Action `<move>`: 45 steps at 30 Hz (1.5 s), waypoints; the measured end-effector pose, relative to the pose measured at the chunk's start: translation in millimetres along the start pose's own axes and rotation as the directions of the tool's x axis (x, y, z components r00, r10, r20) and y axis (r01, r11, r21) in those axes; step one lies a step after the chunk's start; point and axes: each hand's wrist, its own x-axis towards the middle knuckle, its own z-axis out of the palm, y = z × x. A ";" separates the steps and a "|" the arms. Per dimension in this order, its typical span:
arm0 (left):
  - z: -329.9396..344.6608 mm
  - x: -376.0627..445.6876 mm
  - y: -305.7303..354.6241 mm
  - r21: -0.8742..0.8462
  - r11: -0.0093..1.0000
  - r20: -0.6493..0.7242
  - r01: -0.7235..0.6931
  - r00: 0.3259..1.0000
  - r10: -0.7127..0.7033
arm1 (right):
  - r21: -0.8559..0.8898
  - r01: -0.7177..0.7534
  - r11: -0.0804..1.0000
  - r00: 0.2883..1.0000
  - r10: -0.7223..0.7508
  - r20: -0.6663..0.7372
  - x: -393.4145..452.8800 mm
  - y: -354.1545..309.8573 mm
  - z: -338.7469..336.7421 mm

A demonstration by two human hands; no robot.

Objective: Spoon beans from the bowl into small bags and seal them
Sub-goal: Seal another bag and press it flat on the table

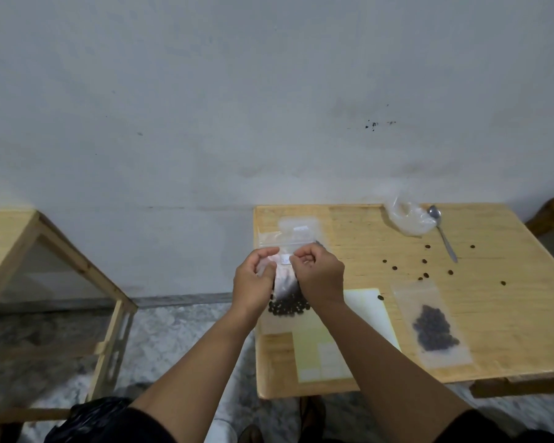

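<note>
1. Head view: both hands are raised over the near left part of a light wooden table [509,314], the forearms reaching in from below
2. The left hand [253,282] has its fingers curled and pinches the left upper edge of a small clear bag [285,289]
3. The right hand [320,276] has its fingers curled and pinches the same bag at its upper right edge; a small white label [285,259] shows between the two thumbs
4. The held bag hangs between the hands, with dark beans [288,306] gathered at its bottom, just below the wrists
5. Beyond the fingertips, flat on the table, lie further clear bags [288,233]; whether they are empty cannot be told
6. Right of the right hand, well apart from it, a filled bag [434,327] lies flat on the table with a dark heap of beans inside; whether it is sealed cannot be told
7. Under the right forearm lies a pale yellow sheet [365,308], with one bean at its far right corner
8. Farther right and beyond the hands, loose beans [424,276] are scattered over the table
9. At the far edge, right of the hands, a crumpled clear plastic bag [406,219] sits with a metal spoon [442,233] just beside it, bowl end away from the person
10. Left of the left hand, across a gap of floor, stands a second wooden table [10,238]
</note>
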 end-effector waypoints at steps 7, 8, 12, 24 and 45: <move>-3.1 -2.0 7.0 -0.045 0.999 -0.005 0.000 1.000 0.000 | 0.020 -0.034 0.999 0.999 0.034 -0.003 2.0 -4.7 -0.1; -3.0 -2.6 8.5 -0.052 0.999 -0.005 -0.004 1.000 0.004 | 0.023 -0.035 0.999 0.999 0.035 0.001 2.5 -5.5 -0.5; -2.0 -2.9 12.9 -0.015 0.998 -0.040 -0.054 0.998 0.053 | 0.020 -0.010 1.000 1.000 0.010 0.017 2.0 -9.9 -2.6; 2.2 -2.2 25.2 0.010 1.000 -0.191 -0.026 0.981 0.028 | 0.056 0.127 0.990 0.987 -0.120 -0.110 -12.9 -6.0 1.4; -1.5 -11.3 10.9 0.015 1.000 0.031 -0.015 0.999 0.015 | 0.367 -0.186 0.911 0.980 0.145 0.136 -8.9 5.2 -12.5</move>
